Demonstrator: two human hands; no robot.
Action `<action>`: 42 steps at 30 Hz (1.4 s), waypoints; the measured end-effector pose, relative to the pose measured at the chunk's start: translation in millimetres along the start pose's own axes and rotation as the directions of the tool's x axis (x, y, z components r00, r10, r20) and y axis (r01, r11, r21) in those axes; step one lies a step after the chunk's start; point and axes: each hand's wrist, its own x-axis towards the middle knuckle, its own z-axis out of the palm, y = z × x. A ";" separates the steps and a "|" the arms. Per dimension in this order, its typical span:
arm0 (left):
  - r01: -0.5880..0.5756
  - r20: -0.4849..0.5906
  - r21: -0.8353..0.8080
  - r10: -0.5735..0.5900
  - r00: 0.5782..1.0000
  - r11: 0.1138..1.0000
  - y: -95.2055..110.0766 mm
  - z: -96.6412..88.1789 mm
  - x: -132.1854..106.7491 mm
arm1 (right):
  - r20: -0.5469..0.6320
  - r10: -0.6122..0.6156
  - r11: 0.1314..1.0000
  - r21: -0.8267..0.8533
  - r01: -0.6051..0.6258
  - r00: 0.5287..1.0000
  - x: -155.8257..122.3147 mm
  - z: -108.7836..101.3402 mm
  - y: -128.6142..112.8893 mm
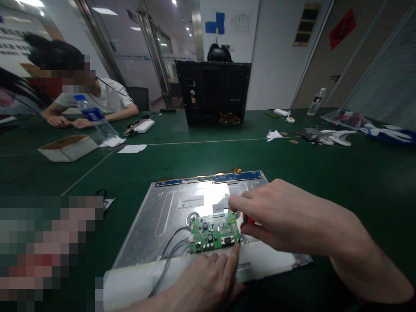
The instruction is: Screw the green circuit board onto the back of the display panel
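Note:
A green circuit board (214, 232) lies on the silver metal back of a display panel (143, 227) in front of me. My right hand (279, 214) is closed around a red-handled screwdriver (246, 222), whose shaft points down at the board's near right corner. My left hand (209, 273) rests at the board's near edge, index finger stretched out to that same corner beside the tip. Its other fingers are bent and partly hidden; I see nothing held in them. Grey cables (167, 264) run from the board's left side, and a flat ribbon cable (218, 209) sits at its far edge.
A large black casing (216, 93) stands on the green table (325, 190). Across at the left sits a person (110, 97) near a bottle (97, 119) and an open box (69, 149). Gloves (334, 138) and another bottle (316, 102) lie and stand at the right.

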 end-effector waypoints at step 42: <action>0.006 0.044 -0.013 -0.006 0.999 1.000 -0.2 2.5 0.1 | -0.001 -0.016 1.000 -0.013 0.016 1.000 -0.2 0.8 1.5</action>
